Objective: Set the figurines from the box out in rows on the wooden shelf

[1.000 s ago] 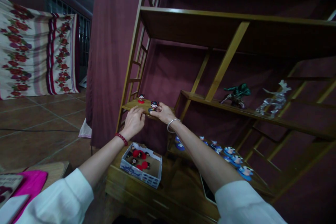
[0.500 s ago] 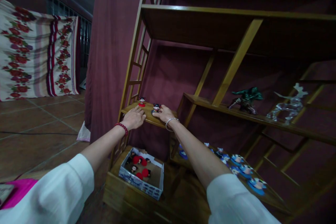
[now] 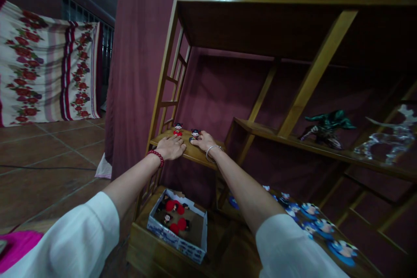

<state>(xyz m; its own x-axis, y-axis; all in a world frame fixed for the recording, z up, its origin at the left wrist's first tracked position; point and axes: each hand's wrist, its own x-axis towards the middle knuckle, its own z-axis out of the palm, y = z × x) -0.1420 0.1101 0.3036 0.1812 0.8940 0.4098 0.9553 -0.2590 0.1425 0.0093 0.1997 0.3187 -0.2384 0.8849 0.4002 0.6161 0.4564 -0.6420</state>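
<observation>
On a small wooden shelf [image 3: 195, 151] two black-haired figurines stand upright. My right hand [image 3: 205, 141] has its fingers closed round the dark-based figurine [image 3: 195, 134], which stands at the shelf's middle. To its left is the red-based figurine [image 3: 177, 129], apart from my fingers. My left hand [image 3: 172, 147] lies with fingers stretched out at the shelf's front edge, just before the red-based figurine, and holds nothing. Below, an open cardboard box [image 3: 177, 239] contains several more figurines with red bases, lying on their sides.
Several blue-and-white figurines [image 3: 325, 227] stand on a lower shelf at the right. A green statuette [image 3: 329, 126] and a clear glass deer [image 3: 392, 137] occupy the middle shelf. A slanted wooden upright [image 3: 317, 74] divides the shelving. A purple curtain [image 3: 133, 74] hangs at the left.
The view has shifted a little, so the shelf contents at the right appear further right. My left hand has moved slightly right along the shelf edge. My right hand stays at the dark-based figurine.
</observation>
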